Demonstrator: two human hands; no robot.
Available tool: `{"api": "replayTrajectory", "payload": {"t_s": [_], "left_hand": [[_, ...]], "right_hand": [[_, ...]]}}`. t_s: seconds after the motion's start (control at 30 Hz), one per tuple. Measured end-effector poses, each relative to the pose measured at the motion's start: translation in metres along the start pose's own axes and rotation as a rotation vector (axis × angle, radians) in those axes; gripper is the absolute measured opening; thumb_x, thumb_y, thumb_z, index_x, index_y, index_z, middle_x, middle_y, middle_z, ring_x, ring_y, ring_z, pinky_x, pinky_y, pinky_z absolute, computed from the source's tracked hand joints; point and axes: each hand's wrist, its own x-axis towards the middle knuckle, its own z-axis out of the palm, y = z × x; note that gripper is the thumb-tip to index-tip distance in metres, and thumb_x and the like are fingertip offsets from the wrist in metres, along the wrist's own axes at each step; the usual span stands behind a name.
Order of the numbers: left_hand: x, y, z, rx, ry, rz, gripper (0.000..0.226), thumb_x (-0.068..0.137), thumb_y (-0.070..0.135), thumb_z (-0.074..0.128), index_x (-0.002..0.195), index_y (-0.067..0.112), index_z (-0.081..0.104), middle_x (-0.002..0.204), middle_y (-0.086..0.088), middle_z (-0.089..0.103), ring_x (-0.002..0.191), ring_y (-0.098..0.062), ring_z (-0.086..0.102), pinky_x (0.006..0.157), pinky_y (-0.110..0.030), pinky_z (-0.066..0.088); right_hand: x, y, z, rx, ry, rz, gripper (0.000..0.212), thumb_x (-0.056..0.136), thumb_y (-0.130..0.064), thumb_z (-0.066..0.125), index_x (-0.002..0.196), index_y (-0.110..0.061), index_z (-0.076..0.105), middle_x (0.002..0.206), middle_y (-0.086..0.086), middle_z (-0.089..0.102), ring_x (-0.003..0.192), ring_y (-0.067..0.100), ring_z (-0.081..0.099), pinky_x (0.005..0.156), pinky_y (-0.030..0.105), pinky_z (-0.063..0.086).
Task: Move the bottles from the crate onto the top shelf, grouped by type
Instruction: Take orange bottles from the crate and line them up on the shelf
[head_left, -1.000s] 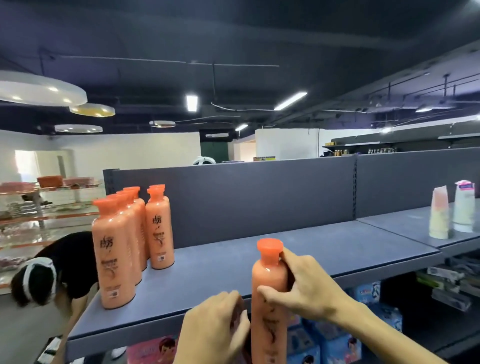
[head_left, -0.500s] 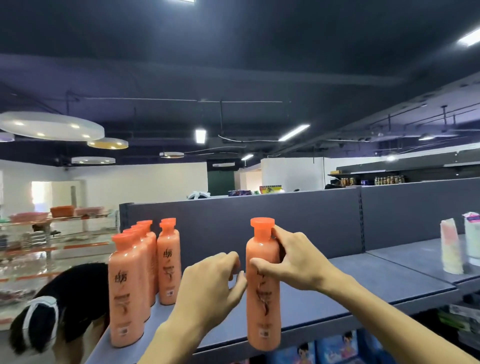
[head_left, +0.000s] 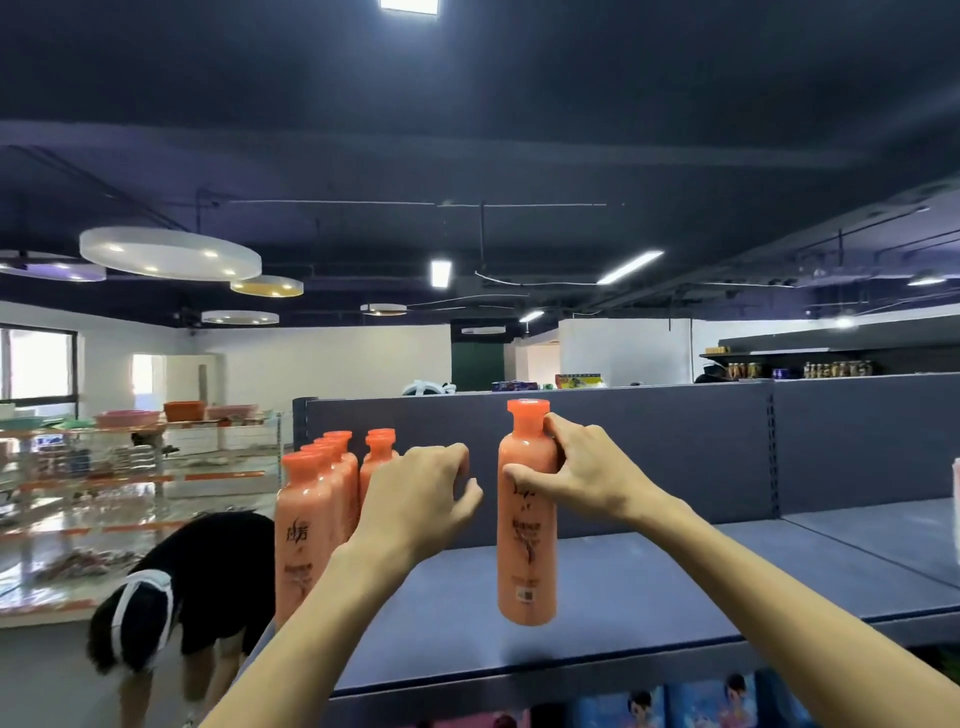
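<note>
Partway. Row (head_left: 302, 535) of like orange bottles stands upright at left end of shelf (head_left: 649, 597). One more bottle (head_left: 525, 561) in air over shelf front, right of row and apart from it, not yet set down. Crate out of view, so remainder unknown. Bottle upright: long axis vertical, cap up, label toward camera. Right grip (head_left: 587, 478) wraps its shoulder and neck. Left grip (head_left: 415, 499) between row and bottle, fingers loosely curled, nothing seen in it.

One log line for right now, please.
step: shelving | right hand: grips orange bottle, upright over top shelf | left hand: empty, beside it | matching bottles: standing at shelf's left end
</note>
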Motion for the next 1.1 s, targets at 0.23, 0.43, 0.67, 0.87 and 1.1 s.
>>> {"api": "replayTrajectory", "payload": {"t_s": [0.23, 0.43, 0.67, 0.87, 1.1], "left_hand": [[-0.012, -0.018, 0.009, 0.039, -0.064, -0.052, 0.02, 0.085, 0.04, 0.052, 0.08, 0.021, 0.056, 0.073, 0.005, 0.06, 0.072, -0.019, 0.057, 0.059, -0.031, 0.046], [-0.015, -0.03, 0.022, 0.048, -0.114, -0.089, 0.02, 0.085, 0.042, 0.05, 0.079, 0.024, 0.054, 0.073, 0.006, 0.059, 0.067, -0.019, 0.057, 0.054, -0.03, 0.04], [-0.027, -0.048, 0.028, 0.101, -0.127, -0.136, 0.021, 0.084, 0.043, 0.049, 0.08, 0.024, 0.056, 0.074, 0.006, 0.063, 0.068, -0.019, 0.059, 0.054, -0.029, 0.037], [-0.045, -0.054, 0.031, 0.105, -0.158, -0.19, 0.022, 0.084, 0.04, 0.052, 0.072, 0.022, 0.05, 0.069, 0.006, 0.058, 0.061, -0.021, 0.052, 0.054, -0.029, 0.03], [-0.052, -0.061, 0.033, 0.096, -0.2, -0.196, 0.02, 0.084, 0.038, 0.052, 0.072, 0.022, 0.049, 0.07, 0.006, 0.058, 0.064, -0.022, 0.053, 0.058, -0.03, 0.037]], "right_hand": [[0.007, 0.008, 0.031, -0.006, -0.076, 0.027, 0.062, 0.076, -0.068, 0.062, 0.123, -0.028, 0.058, 0.092, -0.012, 0.069, 0.081, 0.005, 0.066, 0.076, 0.03, 0.057], [0.015, 0.009, 0.057, 0.025, -0.13, 0.045, 0.074, 0.071, -0.075, 0.057, 0.129, -0.029, 0.054, 0.098, -0.011, 0.069, 0.087, 0.009, 0.067, 0.081, 0.034, 0.058], [0.014, 0.007, 0.09, 0.068, -0.131, 0.08, 0.064, 0.069, -0.076, 0.057, 0.113, -0.029, 0.055, 0.086, -0.011, 0.067, 0.078, 0.008, 0.065, 0.073, 0.032, 0.057], [0.008, 0.011, 0.108, 0.211, -0.128, 0.17, 0.048, 0.074, -0.067, 0.066, 0.101, -0.03, 0.053, 0.086, -0.008, 0.067, 0.077, 0.011, 0.066, 0.071, 0.033, 0.058], [-0.032, 0.035, 0.12, 0.132, -0.326, 0.189, 0.058, 0.063, -0.063, 0.08, 0.109, -0.032, 0.062, 0.1, -0.017, 0.069, 0.088, -0.001, 0.064, 0.077, 0.019, 0.053]]}}
